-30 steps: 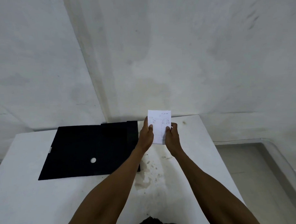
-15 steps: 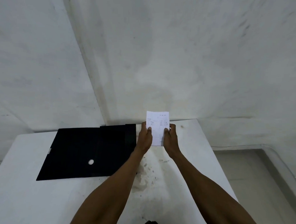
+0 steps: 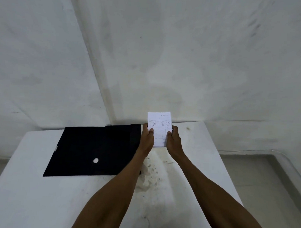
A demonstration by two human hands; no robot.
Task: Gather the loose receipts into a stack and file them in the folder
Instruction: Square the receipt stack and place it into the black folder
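Receipts (image 3: 159, 131) are held up in the middle of the frame, above the far part of the white worktop (image 3: 33, 186), and this head view is the only one we have. We see the left hand (image 3: 147, 139) on the left edge of the stack and the right hand (image 3: 173, 140) on the right edge. On each hand the fingers (image 3: 151, 131) are closed on the paper, thumb in front, and the other fingers are hidden behind. How many sheets are in the stack we cannot tell.

The black folder (image 3: 94, 149) lies flat on the worktop at the centre left of the frame, just beside the left hand. It has a small white dot on its surface. We cannot tell for sure whether it is open or closed.

We judge that gathering is done and filing is not yet done. The risks are these. The grip is only at the side edges, so a loose inner sheet can slide out and fall when the stack is tilted toward the folder. One hand must probably let go to lift a flap, and then the stack can fan out. The worktop near the hands looks stained, so paper put down there may get dirty.
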